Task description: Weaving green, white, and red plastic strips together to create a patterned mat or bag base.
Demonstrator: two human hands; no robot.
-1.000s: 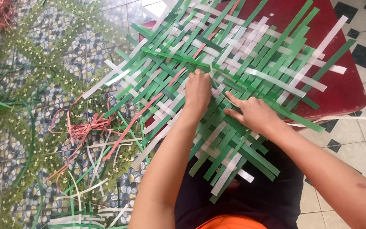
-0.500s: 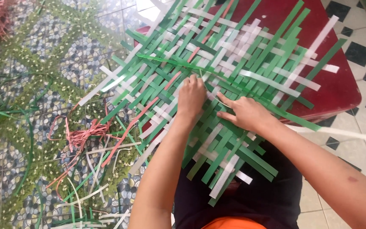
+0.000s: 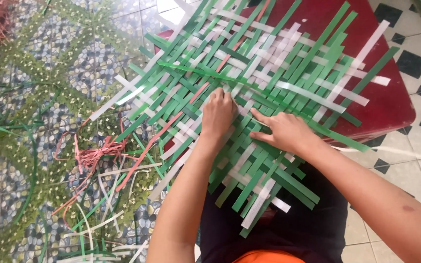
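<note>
— Camera position?
— Single head-worn view, looking steeply down over the person's lap, close above the woven strip mat (image 3: pixel 249 97) on the red worktop (image 3: pixel 391 97).
— Coverage?
— Forearms, mat, tiled floor (image 3: pixel 49 73) left.

I see a woven mat (image 3: pixel 264 92) of flat plastic strips — mostly green, with white ones and a few reddish ones crossed diagonally through it. It lies flat, spread over a red surface, its near corner draped onto a dark lap. The middle is tightly interlaced, while loose strip ends stick out unevenly along every edge — unwoven there.
</note>
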